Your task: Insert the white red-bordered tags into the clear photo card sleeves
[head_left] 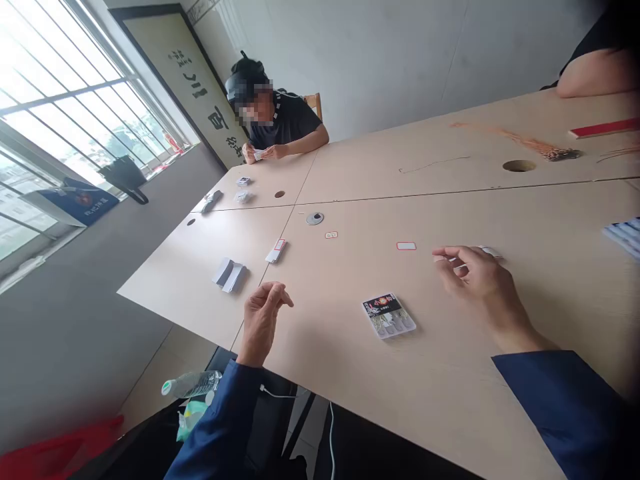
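Note:
My left hand (261, 313) is raised over the table's near edge. Its thumb and fingertips are pressed together, and anything between them is too small to make out. Over on the right, my right hand (475, 273) curls with thumb and index finger brought together in a pinch. What it pinches, if anything, cannot be told. A white object (491, 252) is partly hidden behind this hand. Between the hands lies a clear plastic case (389, 317) with a black label and small items in compartments. A red-edged white label (406, 246) lies flat left of my right fingertips.
Another small label (331, 235) and a round disc (315, 218) lie farther back. Folded white cards (230, 275) and a label stack (276, 251) sit left. A person (280, 113) works at the far end. Dried orange stalks (530, 143) lie near a table hole (519, 166).

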`<state>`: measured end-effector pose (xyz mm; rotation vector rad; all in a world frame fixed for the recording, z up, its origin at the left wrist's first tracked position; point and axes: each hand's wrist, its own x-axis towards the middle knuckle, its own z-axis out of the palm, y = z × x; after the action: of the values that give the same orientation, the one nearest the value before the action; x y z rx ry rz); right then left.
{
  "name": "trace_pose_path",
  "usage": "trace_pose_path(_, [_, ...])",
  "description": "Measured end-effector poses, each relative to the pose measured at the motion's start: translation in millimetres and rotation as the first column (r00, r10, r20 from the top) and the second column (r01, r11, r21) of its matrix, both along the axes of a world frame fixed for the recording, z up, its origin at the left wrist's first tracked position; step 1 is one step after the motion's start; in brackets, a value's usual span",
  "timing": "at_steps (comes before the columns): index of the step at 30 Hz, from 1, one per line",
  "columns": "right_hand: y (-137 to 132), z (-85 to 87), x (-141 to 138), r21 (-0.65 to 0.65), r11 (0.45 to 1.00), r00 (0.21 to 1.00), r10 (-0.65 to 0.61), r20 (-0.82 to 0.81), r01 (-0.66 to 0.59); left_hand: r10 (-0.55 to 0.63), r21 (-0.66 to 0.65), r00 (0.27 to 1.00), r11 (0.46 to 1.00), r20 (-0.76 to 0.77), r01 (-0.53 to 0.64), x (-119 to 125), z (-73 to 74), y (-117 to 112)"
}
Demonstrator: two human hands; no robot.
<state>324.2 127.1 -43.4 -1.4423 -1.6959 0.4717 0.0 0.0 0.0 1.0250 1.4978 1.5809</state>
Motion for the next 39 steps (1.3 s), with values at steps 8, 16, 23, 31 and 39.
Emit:
trace_pose_path(8, [-7,10.3,-4,-0.099,0.994,0.992,-0.061,-0.112,0.050,0.433,-0.002,0.555,0.787,-0.710,-0.617,-120,16.4,5])
trace_pose_path(16, [-8,1.0,-10,-0.038,0.999,0.981,0.002,-0.195,-0.010,0.082,-0.196,0.415,0.786,-0.906,-0.586,-149,19.4,14])
trace_pose_path(23, [-4,-16.0,-8,-0.014,1.000,0.981,0.008,-0.193,-0.011,-0.037,-0.250,0.345,0.762,-0.938,-0.597,-150,11.9,15])
trace_pose_path(31, [-6,-2.0,-10,-0.085,0.995,0.981,0.026,-0.191,-0.043,-0.044,-0.211,0.338,0.854,-0.940,-0.475,-112,14.3,49])
trace_pose_path(39, [-7,1.5,-8,-0.053,0.999,0.984,-0.016,-0.176,0.007,-0.100,-0.292,0.419,0.857,-0.903,-0.424,-80,2.4,114])
